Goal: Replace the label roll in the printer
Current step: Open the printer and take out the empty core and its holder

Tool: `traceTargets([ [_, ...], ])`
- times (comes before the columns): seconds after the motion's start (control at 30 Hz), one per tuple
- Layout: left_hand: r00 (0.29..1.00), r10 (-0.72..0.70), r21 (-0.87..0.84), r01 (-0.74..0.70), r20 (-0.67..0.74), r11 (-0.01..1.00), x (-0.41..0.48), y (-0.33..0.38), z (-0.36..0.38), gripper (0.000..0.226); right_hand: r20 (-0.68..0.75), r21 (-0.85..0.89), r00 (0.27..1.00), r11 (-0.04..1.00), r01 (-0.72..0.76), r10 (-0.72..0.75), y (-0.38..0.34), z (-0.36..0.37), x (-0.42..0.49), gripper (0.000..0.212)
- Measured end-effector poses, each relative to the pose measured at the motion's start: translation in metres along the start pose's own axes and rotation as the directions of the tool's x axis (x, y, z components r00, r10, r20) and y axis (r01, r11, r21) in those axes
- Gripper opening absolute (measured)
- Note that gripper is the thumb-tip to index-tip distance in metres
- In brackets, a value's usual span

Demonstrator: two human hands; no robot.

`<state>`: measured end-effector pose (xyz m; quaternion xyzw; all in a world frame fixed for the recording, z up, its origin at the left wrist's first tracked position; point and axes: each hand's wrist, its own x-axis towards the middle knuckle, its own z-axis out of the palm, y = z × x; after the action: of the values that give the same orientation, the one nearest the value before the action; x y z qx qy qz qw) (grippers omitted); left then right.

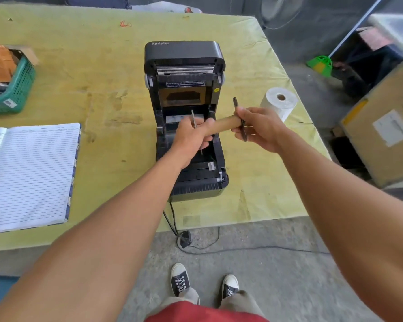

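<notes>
A black label printer (184,56) stands on the yellow-covered table (102,77) with its lid swung up and its roll bay showing. Above the bay I hold an empty brown cardboard core (226,125) level, with a thin dark guide disc at each end. My left hand (192,138) grips the core's left end and the left disc. My right hand (258,129) grips the right end around the right disc (241,119). A full white label roll (280,102) stands on end on the table, to the right of the printer.
An open lined notebook (30,173) lies at the left. A green basket (16,89) with orange cloth sits at the far left. The printer's cable (172,219) hangs over the front edge to the floor. A cardboard box (386,126) stands right of the table.
</notes>
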<state>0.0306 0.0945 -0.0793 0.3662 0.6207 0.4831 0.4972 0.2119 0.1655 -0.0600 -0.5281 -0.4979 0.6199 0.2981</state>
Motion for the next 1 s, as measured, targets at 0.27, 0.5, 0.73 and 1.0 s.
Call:
traceTargets([
  [0.27,0.989,-0.118,0.141,0.105,0.088,0.984,-0.017,-0.031,0.109,0.034,-0.067,0.029,0.982,0.984,-0.174,0.175,0.06,-0.11,-0.036,0.024],
  [0.5,0.957,-0.29,0.109,0.286,0.015,0.952,-0.025,-0.077,0.172,0.03,-0.132,0.066,0.946,0.954,-0.291,0.298,0.114,-0.174,-0.041,0.03],
  [0.73,0.918,-0.385,0.042,0.39,-0.096,0.92,-0.034,-0.106,0.172,0.028,-0.369,-0.607,0.93,0.758,-0.24,-0.001,0.147,-0.186,-0.027,0.041],
  [1.0,0.894,-0.443,-0.154,0.429,-0.07,0.89,-0.023,-0.097,0.166,0.029,-0.38,-0.446,0.925,0.881,-0.157,-0.028,0.145,-0.156,-0.022,0.044],
])
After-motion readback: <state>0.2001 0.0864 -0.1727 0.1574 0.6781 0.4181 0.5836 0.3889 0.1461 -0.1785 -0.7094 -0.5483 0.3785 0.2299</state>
